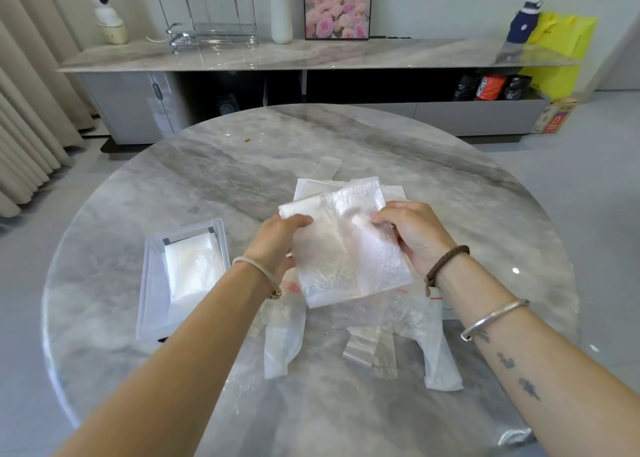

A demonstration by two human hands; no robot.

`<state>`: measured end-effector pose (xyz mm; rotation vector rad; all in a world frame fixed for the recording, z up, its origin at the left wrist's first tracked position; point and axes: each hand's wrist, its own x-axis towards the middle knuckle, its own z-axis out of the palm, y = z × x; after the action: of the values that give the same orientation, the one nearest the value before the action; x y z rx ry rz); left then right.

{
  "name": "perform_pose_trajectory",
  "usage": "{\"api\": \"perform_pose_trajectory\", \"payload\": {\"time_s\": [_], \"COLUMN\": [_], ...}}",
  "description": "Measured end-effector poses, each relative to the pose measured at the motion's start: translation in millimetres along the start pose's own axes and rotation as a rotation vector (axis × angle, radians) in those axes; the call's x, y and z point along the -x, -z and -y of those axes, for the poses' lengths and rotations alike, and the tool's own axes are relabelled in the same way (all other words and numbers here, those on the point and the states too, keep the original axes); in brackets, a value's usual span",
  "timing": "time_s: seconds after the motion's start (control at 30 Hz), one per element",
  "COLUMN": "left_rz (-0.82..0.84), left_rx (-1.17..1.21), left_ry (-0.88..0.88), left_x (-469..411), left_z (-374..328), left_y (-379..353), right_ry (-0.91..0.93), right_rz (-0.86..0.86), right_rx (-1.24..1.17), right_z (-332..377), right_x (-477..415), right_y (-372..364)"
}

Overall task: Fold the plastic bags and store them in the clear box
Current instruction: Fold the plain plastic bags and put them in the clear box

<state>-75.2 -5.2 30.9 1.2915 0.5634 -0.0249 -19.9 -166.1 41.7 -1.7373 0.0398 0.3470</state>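
Observation:
A folded translucent plastic bag (349, 249) is held up above the round marble table (207, 179). My left hand (277, 242) pinches its upper left edge and my right hand (412, 235) pinches its upper right edge. Beneath it lie more plastic bags: a flat white one (311, 188) further back and a spread-out clear bag with handles (398, 339) nearer to me. The clear box (152, 283) stands on the table to the left of my left forearm, with a folded white bag (194, 269) inside it.
Behind the table runs a long marble-topped sideboard (311, 55) carrying a wire rack (213, 34), a white vase (281, 13) and a flower picture (337, 5). Curtains (24, 110) hang at the left. A yellow bag (561, 41) sits at the right end.

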Motion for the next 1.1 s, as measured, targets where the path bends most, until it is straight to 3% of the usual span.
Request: {"api": "perform_pose_trajectory", "payload": {"time_s": [0.13,0.27,0.5,0.57,0.7,0.8,0.93,1.03,1.1], "left_rz": [0.002,-0.053,-0.04,-0.063,0.05,-0.023,-0.117,-0.106,-0.107], "left_rx": [-0.137,-0.113,-0.153,-0.085,0.149,0.015,0.013,0.105,0.098], "left_ry": [-0.047,-0.036,-0.003,0.021,0.101,0.043,0.0,-0.008,-0.008], "left_x": [-5,-5,-12,-7,-15,-16,-18,-16,-14], "left_z": [6,6,13,8,9,12,14,11,9], "left_y": [1,-2,-9,-12,-11,-10,-7,-8,-9], "right_ry": [0.037,0.104,0.096,0.062,0.067,0.123,0.163,-0.012,0.0], "right_rz": [-0.002,0.008,0.341,0.421,0.48,0.429,0.14,0.264,0.331], "right_rx": [0.028,0.13,0.108,0.044,0.028,0.004,0.123,0.087,0.117], "right_z": [1,3,5,4,1,1,-2,-9,-9], "right_x": [2,3,17,17,17,18,7,8,13], "right_y": [-2,-3,-20,-23,-24,-26,-24,-26,-29]}}
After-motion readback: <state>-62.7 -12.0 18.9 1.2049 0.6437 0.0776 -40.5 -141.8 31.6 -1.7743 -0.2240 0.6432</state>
